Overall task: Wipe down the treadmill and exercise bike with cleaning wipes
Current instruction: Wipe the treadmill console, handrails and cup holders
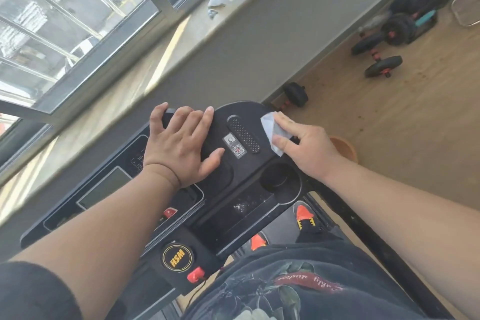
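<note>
The black treadmill console [241, 189] fills the middle of the head view, with a grey display, a round cup holder, a speaker grille and a red safety clip. My left hand [181, 143] lies flat with spread fingers on the console's upper panel, the fingertips reaching over its far edge. My right hand [304, 143] presses a pale grey cleaning wipe [270, 128] onto the console's right corner, with the thumb and fingers on top of the wipe. The exercise bike is not in view.
A grey wall and a windowsill [166, 54] run just beyond the console. Black dumbbells [376, 52] with orange handles lie on the wooden floor at the right. An orange bowl-like object [342, 148] sits behind my right wrist. My orange-and-black shoes [306, 215] stand on the treadmill belt.
</note>
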